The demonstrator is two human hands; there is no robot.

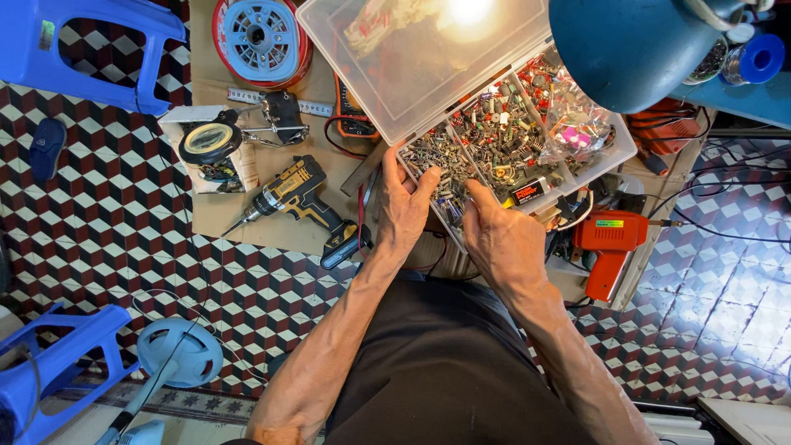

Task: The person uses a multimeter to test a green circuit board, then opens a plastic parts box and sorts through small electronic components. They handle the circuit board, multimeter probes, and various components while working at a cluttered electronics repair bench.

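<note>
A clear plastic compartment box [623,150] with its lid [412,58] swung open holds several sections of small electronic parts [503,136]. My left hand [404,206] rests at the box's near-left corner, fingers spread over the leftmost section of small metal pieces. Beside it, my right hand [498,239] pinches into the same section with thumb and forefinger; I cannot see if it holds a piece. A small black battery [527,191] lies in the box near my right hand.
A yellow and black cordless drill [298,202] lies left on brown cardboard [214,216], near a magnifier stand [210,142] and a red wire spool [261,37]. An orange soldering gun [608,241] sits right. A blue lamp shade [630,49] hangs overhead. Blue stools [82,49] stand on the checkered floor.
</note>
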